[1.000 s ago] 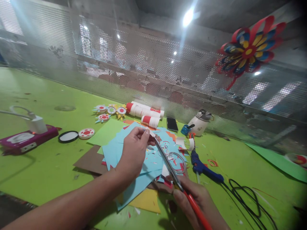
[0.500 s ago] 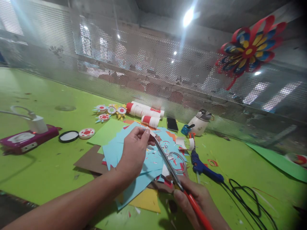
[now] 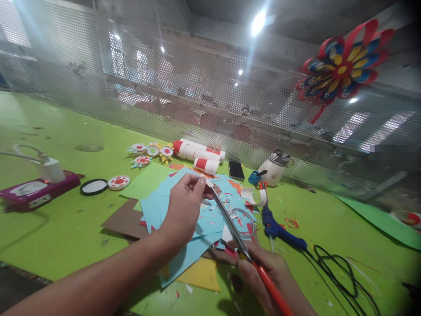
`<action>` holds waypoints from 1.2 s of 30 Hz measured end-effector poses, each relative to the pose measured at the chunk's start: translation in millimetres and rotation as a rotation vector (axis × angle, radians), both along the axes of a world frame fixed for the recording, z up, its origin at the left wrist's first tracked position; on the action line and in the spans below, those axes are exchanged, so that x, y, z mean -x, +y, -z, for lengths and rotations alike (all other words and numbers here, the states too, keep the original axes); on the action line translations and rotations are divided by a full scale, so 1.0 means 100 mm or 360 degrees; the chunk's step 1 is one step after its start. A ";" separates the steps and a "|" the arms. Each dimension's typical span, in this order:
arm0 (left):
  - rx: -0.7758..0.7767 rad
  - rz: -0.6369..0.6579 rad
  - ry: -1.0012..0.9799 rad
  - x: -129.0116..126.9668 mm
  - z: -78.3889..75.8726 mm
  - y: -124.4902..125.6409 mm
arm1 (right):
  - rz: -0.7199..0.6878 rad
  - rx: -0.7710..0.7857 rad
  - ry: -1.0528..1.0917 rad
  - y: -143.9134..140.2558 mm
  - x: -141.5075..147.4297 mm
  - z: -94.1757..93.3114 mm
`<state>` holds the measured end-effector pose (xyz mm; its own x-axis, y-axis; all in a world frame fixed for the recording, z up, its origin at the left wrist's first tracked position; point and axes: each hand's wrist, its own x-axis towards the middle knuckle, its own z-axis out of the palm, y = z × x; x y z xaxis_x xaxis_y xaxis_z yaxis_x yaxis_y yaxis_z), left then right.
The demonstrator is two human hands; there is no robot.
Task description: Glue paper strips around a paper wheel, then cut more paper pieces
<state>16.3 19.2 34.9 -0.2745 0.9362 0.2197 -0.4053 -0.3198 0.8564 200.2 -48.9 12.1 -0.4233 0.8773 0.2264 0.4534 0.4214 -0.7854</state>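
Observation:
Between the thumb and fingers of my left hand [image 3: 186,206] is pinched a small white paper piece [image 3: 206,180]. My right hand [image 3: 266,267] grips red-handled scissors [image 3: 230,226], whose long blades point up and left, their tips at the paper by my left fingertips. Whether the blades touch the paper I cannot tell. Beneath both hands lie light blue paper sheets [image 3: 184,259], strewn with small paper scraps and rings. A yellow paper piece [image 3: 200,275] and a brown sheet [image 3: 123,219] stick out from under the pile.
On the right lies a blue glue gun [image 3: 283,235] with a looped black cord. Behind the sheets are paper cups [image 3: 206,166], a phone [image 3: 236,170] and a white bottle [image 3: 275,169]. Paper flowers [image 3: 142,161] and a purple power strip [image 3: 42,191] lie left. A perforated screen [image 3: 197,96] borders the table.
Both hands, the scissors and the white paper hold nearly the same position as half a second ago. No clear movement shows.

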 end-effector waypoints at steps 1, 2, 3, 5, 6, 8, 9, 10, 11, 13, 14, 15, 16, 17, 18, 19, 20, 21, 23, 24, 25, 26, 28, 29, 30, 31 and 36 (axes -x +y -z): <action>0.0000 -0.0002 0.0000 0.00 0.00 0.00 | 0.0003 -0.0007 0.0005 0.00 0.00 0.00; 0.0000 -0.0002 -0.0003 0.00 0.00 0.00 | 0.0005 -0.0016 0.0007 0.00 0.00 0.01; 0.0002 -0.0002 -0.0009 0.00 0.00 -0.01 | 0.0007 -0.0026 0.0002 0.00 -0.01 0.01; 0.0012 -0.0008 -0.0021 -0.01 0.00 -0.01 | 0.0008 -0.0051 -0.0029 0.00 -0.01 0.01; 0.0019 -0.0013 -0.0026 -0.01 -0.01 -0.01 | 0.0011 -0.0064 -0.0051 0.00 -0.01 0.01; 0.0020 -0.0020 -0.0034 -0.01 -0.01 -0.02 | 0.0019 -0.0087 -0.0081 0.00 -0.01 0.01; 0.0014 -0.0016 -0.0036 -0.01 -0.01 -0.02 | 0.0020 -0.0098 -0.0078 0.00 0.00 0.01; 0.0007 -0.0011 -0.0039 -0.02 -0.01 -0.01 | 0.0020 -0.0109 -0.0071 0.00 0.00 0.01; -0.0001 -0.0003 -0.0042 -0.02 -0.02 -0.01 | 0.0017 -0.0121 -0.0065 0.00 0.00 0.00; -0.0004 0.0007 -0.0054 -0.01 -0.01 -0.01 | 0.0005 -0.0138 -0.0062 0.00 0.01 0.00; 0.0000 0.0008 -0.0060 -0.02 -0.01 0.00 | 0.0004 -0.0143 -0.0070 0.00 0.01 0.00; 0.0004 0.0006 -0.0065 -0.02 -0.01 0.00 | 0.0004 -0.0143 -0.0082 -0.01 0.01 0.00; 0.0008 0.0003 -0.0066 -0.02 -0.01 0.00 | 0.0006 -0.0142 -0.0092 -0.01 0.01 0.00; 0.0013 0.0002 -0.0064 -0.02 -0.01 0.00 | 0.0011 -0.0143 -0.0097 -0.01 0.01 0.00; 0.0019 0.0001 -0.0058 -0.01 -0.01 0.00 | 0.0015 -0.0146 -0.0101 -0.01 0.01 0.00; 0.0027 0.0004 -0.0050 -0.01 -0.01 0.00 | 0.0015 -0.0145 -0.0100 -0.01 0.01 0.00; 0.0039 0.0007 -0.0041 -0.01 -0.01 -0.01 | 0.0013 -0.0138 -0.0094 -0.01 0.01 0.00; 0.0054 0.0011 -0.0031 -0.01 -0.01 -0.01 | 0.0011 -0.0115 -0.0086 0.00 0.01 0.00; 0.0074 0.0017 -0.0021 0.01 -0.02 0.00 | 0.0011 -0.0020 -0.0067 0.00 0.02 -0.01; 0.0075 0.0024 -0.0024 0.01 -0.03 0.00 | 0.0007 0.0022 -0.0050 0.01 0.02 -0.01; 0.0072 0.0034 -0.0031 0.02 -0.03 0.00 | 0.0001 0.0046 -0.0022 0.01 0.02 -0.02; 0.0067 0.0045 -0.0040 0.03 -0.04 0.00 | -0.0011 0.0048 0.0011 0.01 0.02 -0.03; 0.0062 0.0081 -0.0047 0.05 -0.07 0.01 | -0.0048 0.0017 0.0070 0.01 0.02 -0.03; 0.0067 0.0103 -0.0042 0.07 -0.08 0.01 | -0.0059 0.0001 0.0079 0.01 0.01 -0.03; 0.0076 0.0129 -0.0032 0.08 -0.09 0.02 | -0.0063 0.0003 0.0069 0.01 0.00 -0.03; 0.0084 0.0158 -0.0020 0.10 -0.10 0.02 | -0.0065 0.0016 0.0047 0.01 -0.01 -0.03; 0.0084 0.0269 0.0033 0.16 -0.14 0.02 | -0.0115 0.0097 -0.0037 0.00 -0.06 -0.04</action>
<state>0.0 21.6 48.7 -0.1082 0.9789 0.1733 -0.4313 -0.2033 0.8790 205.8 -48.8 16.1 -0.4903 0.8562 0.1628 0.4422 0.4053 -0.8001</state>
